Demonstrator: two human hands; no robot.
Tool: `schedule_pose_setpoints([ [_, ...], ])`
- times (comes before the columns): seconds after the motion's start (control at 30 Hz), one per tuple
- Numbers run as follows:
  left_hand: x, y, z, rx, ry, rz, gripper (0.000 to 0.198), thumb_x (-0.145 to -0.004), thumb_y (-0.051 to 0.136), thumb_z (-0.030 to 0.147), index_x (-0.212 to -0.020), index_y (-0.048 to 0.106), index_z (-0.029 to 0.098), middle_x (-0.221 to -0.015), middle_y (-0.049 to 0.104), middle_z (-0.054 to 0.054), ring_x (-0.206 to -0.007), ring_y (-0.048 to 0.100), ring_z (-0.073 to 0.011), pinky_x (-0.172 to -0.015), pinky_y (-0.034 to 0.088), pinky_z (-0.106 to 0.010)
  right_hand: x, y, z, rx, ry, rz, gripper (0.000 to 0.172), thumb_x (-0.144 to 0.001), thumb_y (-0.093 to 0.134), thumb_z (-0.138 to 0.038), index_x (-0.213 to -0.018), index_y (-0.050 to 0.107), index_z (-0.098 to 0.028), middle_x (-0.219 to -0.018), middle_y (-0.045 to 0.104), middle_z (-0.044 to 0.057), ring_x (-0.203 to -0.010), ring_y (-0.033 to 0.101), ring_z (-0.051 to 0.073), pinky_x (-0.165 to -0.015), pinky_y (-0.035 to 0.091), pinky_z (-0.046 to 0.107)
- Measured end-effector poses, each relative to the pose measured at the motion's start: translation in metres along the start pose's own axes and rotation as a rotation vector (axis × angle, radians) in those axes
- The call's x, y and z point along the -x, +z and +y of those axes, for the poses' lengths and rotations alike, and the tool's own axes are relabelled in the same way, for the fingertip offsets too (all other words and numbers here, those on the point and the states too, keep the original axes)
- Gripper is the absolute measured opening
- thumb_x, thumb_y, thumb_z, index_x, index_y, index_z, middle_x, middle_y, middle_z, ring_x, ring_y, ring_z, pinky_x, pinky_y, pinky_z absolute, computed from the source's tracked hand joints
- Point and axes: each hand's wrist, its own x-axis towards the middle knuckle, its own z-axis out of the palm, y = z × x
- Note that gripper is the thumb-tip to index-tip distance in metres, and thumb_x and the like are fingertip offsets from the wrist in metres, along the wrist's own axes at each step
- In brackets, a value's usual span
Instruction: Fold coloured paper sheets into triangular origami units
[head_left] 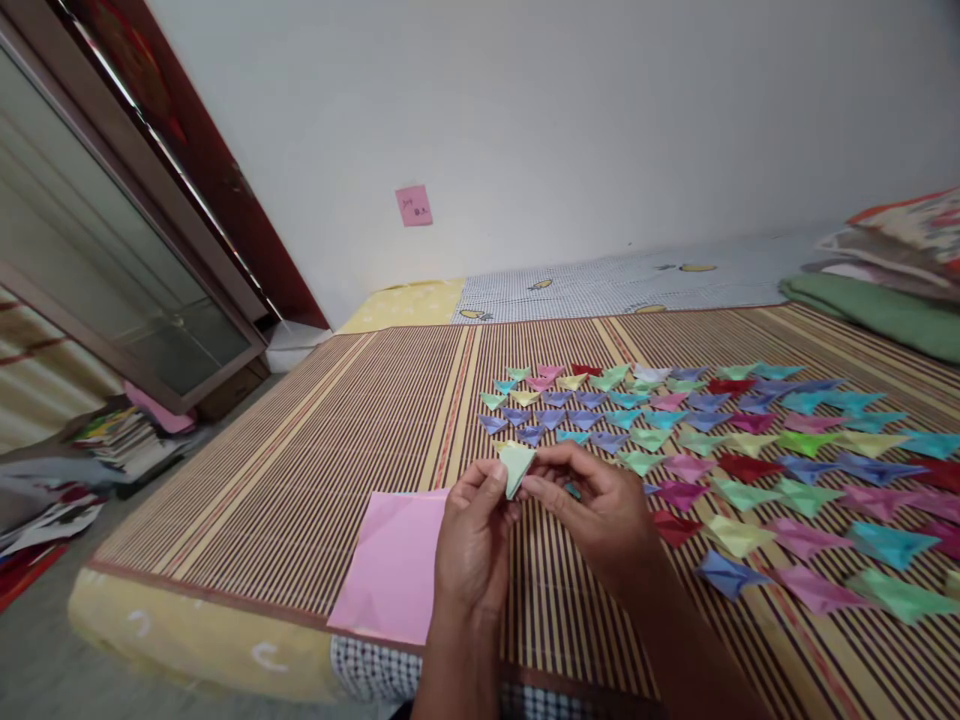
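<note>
Left hand (472,535) and right hand (604,505) pinch a seemingly part-folded green paper (516,467); many shapes (739,537) lie folded in rows, a pink sheet (394,565) unfolded.

Paper (516,466): pale green
Folded shapes (750,467): blue, turquoise, pink, red, green, yellow
Sheet (394,565): pink
Mat (300,470): dark and tan stripes, reddish bands
Note (414,206): pink, dark marks
Wall (600,120): whitish

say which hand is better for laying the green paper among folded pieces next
Probably the right hand: it touches the green paper and is nearer most folded pieces than the left hand.
</note>
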Motion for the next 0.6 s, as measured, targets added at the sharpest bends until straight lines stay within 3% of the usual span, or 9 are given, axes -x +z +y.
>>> schedule_pose_setpoints([
  [0.17, 0.001, -0.001, -0.002, 0.006, -0.011, -0.006, 0.033, -0.060, 0.098, 0.027, -0.076, 0.071, 0.015, -0.083, 0.075, -0.002, -0.075, 0.067, -0.0125, -0.070, 0.053, -0.022, 0.000, 0.001, -0.001, 0.041, -0.020, -0.027, 0.007, -0.091, 0.067, -0.025, -0.091, 0.073, -0.020, -0.081, 0.072, 0.001, -0.076, 0.067, 0.018, -0.073, 0.051, 0.031],
  [0.23, 0.001, 0.000, -0.003, -0.021, 0.003, -0.027, 0.033, -0.061, 0.096, 0.029, -0.075, 0.070, 0.015, -0.076, 0.071, 0.000, -0.068, 0.062, -0.0103, -0.065, 0.050, -0.020, 0.000, 0.001, 0.000, 0.059, -0.012, -0.023, 0.007, -0.091, 0.064, -0.023, -0.090, 0.071, -0.020, -0.079, 0.071, 0.000, -0.075, 0.066, 0.018, -0.072, 0.051, 0.030],
  [0.37, 0.006, 0.004, -0.006, -0.275, 0.146, -0.049, 0.026, -0.074, 0.088, 0.033, -0.074, 0.070, 0.015, -0.063, 0.062, 0.004, -0.057, 0.052, -0.0076, -0.057, 0.043, -0.017, 0.002, 0.004, 0.001, 0.139, -0.067, 0.064, 0.014, -0.087, 0.062, -0.015, -0.094, 0.072, -0.020, -0.079, 0.069, -0.001, -0.073, 0.064, 0.017, -0.067, 0.049, 0.027],
  [0.47, 0.012, 0.009, -0.005, -0.557, 0.310, 0.017, 0.013, -0.084, 0.078, 0.029, -0.088, 0.075, 0.016, -0.080, 0.072, -0.001, -0.072, 0.064, -0.0133, -0.069, 0.051, -0.022, 0.003, 0.006, 0.001, 0.303, -0.258, 0.141, 0.015, -0.090, 0.059, -0.012, -0.093, 0.073, -0.019, -0.080, 0.066, 0.001, -0.074, 0.063, 0.017, -0.069, 0.049, 0.028],
  [0.6, 0.021, 0.014, -0.003, -0.794, 0.367, -0.078, 0.025, -0.094, 0.064, 0.026, -0.116, 0.075, 0.019, -0.106, 0.078, -0.008, -0.096, 0.071, -0.0210, -0.088, 0.055, -0.032, 0.001, 0.004, 0.002, 0.489, -0.434, 0.147, 0.020, -0.092, 0.054, -0.007, -0.096, 0.072, -0.015, -0.083, 0.065, 0.004, -0.079, 0.064, 0.020, -0.072, 0.051, 0.030],
])
